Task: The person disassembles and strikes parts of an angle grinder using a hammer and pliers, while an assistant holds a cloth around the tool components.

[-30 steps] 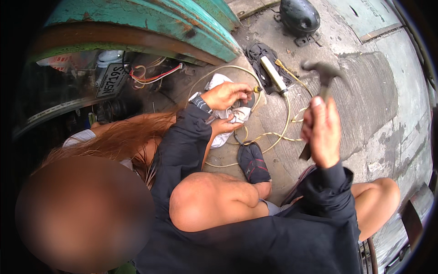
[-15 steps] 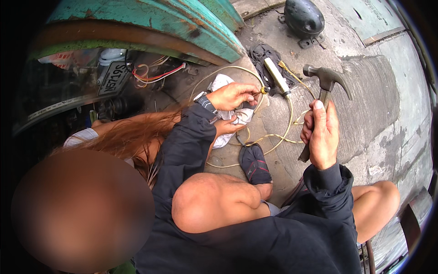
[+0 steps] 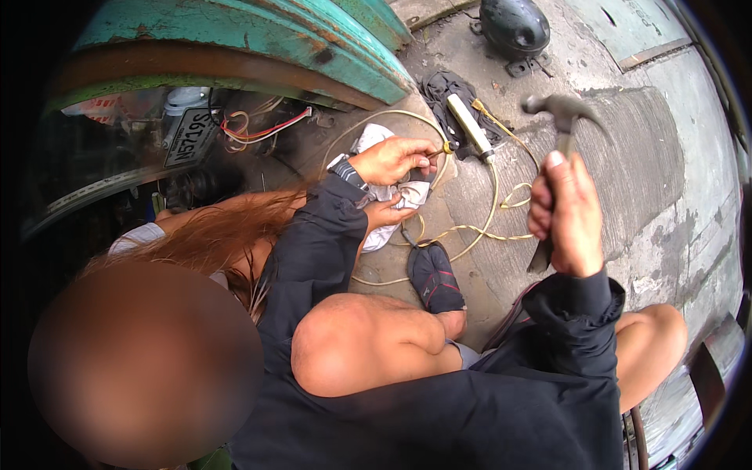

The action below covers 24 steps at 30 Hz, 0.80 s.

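Note:
My right hand [image 3: 576, 215] is wrapped round the handle of a claw hammer [image 3: 565, 117], held upright with its dark metal head at the top, a little blurred. In my left hand [image 3: 392, 162] a thin tool with a yellow-and-black end [image 3: 448, 147], perhaps a screwdriver, is pinched between the fingers. Just below, another person's hand [image 3: 386, 215] supports a white cloth [image 3: 377, 139] with a dark piece in it. My left fingers hide most of that piece and where the tool meets it.
A white tube-shaped lamp [image 3: 470, 125] lies near a black cloth [image 3: 442, 88], its pale cord [image 3: 495, 200] looping over the concrete. A black rounded tank [image 3: 515, 27] stands at the back. Coloured wires [image 3: 266, 135] hang beside the teal metal body [image 3: 258, 47] at left.
My right hand has shifted a little right and down with the hammer, whose head is now blurred. My left hand still holds the thin tool by the cloth.

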Motion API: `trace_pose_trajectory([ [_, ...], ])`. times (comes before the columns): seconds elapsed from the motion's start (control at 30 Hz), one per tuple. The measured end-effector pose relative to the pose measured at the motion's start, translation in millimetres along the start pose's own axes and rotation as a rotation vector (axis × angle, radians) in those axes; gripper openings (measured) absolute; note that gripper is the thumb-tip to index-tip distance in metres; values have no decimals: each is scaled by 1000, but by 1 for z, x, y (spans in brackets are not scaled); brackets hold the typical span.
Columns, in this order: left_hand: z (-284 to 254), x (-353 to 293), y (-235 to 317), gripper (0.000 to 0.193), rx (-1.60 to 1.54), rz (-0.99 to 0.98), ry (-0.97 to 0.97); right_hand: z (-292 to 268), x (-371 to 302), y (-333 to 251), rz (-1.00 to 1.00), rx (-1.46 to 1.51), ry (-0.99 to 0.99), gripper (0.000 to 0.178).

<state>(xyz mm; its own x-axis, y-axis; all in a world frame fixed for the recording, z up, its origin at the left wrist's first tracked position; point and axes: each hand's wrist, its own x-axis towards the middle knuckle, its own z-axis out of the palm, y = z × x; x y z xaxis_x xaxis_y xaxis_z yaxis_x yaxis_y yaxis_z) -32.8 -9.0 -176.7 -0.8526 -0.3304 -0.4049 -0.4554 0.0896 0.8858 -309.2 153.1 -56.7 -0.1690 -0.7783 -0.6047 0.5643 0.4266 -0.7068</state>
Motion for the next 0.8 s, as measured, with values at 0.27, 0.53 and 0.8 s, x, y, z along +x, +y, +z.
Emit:
trace_pose_trajectory([
  [0.27, -2, 11, 3, 18, -37, -21, -16, 5, -15, -15, -154, -4, 83, 34],
  [0.53, 2, 12, -1, 19, -51, -10, 46, 3, 21, 52, -151, -594, 87, 30],
  [0.8, 4, 1, -10, 19, -86, -5, 118, -7, 10, -60, -415, 141, 226, 26],
])
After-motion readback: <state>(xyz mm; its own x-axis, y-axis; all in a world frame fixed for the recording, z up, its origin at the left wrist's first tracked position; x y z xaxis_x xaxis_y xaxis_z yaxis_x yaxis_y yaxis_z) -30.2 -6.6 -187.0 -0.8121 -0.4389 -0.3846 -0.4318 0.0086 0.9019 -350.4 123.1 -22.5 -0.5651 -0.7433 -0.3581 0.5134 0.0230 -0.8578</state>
